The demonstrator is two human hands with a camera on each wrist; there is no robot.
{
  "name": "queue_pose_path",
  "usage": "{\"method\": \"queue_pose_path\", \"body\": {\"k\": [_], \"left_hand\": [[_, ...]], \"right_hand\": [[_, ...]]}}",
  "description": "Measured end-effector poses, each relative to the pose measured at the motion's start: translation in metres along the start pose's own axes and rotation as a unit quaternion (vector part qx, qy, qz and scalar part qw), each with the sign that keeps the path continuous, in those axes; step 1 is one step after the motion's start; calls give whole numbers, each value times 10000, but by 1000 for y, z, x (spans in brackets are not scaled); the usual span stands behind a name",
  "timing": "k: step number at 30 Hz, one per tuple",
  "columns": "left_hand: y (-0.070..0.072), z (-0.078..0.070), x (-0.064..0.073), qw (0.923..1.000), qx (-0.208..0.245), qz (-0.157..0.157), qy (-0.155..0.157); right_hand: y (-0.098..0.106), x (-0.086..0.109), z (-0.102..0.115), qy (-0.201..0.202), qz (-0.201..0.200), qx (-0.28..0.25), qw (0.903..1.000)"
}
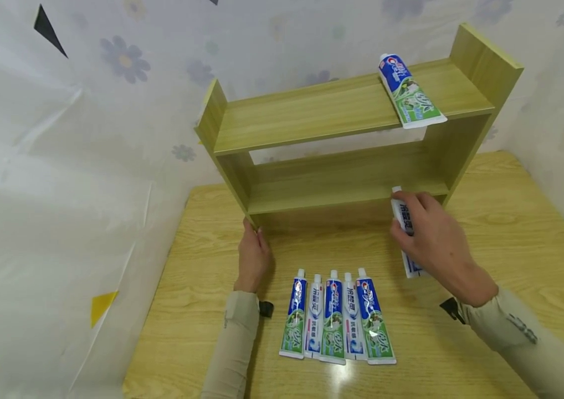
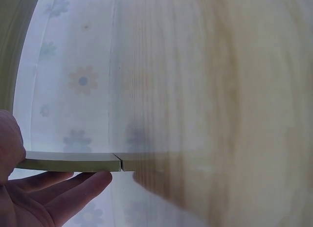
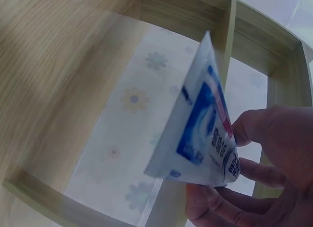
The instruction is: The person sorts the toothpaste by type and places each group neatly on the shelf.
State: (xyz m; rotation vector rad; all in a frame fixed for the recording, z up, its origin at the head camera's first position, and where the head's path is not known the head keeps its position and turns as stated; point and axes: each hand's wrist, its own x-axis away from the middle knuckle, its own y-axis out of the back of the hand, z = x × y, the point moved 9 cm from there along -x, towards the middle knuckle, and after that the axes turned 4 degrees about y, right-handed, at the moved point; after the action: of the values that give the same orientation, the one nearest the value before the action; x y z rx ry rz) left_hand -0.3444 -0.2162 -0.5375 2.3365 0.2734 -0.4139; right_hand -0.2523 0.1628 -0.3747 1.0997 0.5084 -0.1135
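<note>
My right hand (image 1: 434,238) grips a white toothpaste tube (image 1: 414,270) at the front right of the lower board of a two-tier wooden shelf (image 1: 307,122). In the right wrist view the tube (image 3: 200,134) is held between thumb and fingers, its flat end towards the camera. At the shelf's lower left corner, my left hand (image 1: 254,257) holds the edge. The left wrist view has the thumb above and the fingers below a board (image 2: 73,165). A blue and green toothpaste tube (image 1: 410,91) lies on the upper board, its flat end jutting over the front edge.
Several toothpaste tubes, blue-green (image 1: 333,321) and white (image 1: 314,318) by turns, lie in a row on the wooden table (image 1: 187,310), caps towards the shelf. Flower-patterned sheeting (image 1: 124,133) hangs behind and to the sides.
</note>
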Motion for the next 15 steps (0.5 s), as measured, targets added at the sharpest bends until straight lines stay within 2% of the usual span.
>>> {"method": "queue_pose_path", "body": {"k": [2,3,6,12,13,15], "left_hand": [[0,-3,0,10000,-15,15,-19],[-5,4,-1,10000,-21,17,45],[-5,3,-1,9999,-132,-69,9],[13,-32,3,9999,-63,-47,-97],[14,-32,3,9998,71,-66,-171],[13,-31,3,9997,66,-76,-215]], "right_hand": [[1,-3,0,66,-25,53,10000],[1,-4,-1,94,-41,77,9999],[1,-8,-2,125,-55,112,9998],[0,-14,-4,136,-82,81,9998],[0,-15,-4,132,-83,78,9998],[-1,-17,-4,116,-88,56,9999]]}}
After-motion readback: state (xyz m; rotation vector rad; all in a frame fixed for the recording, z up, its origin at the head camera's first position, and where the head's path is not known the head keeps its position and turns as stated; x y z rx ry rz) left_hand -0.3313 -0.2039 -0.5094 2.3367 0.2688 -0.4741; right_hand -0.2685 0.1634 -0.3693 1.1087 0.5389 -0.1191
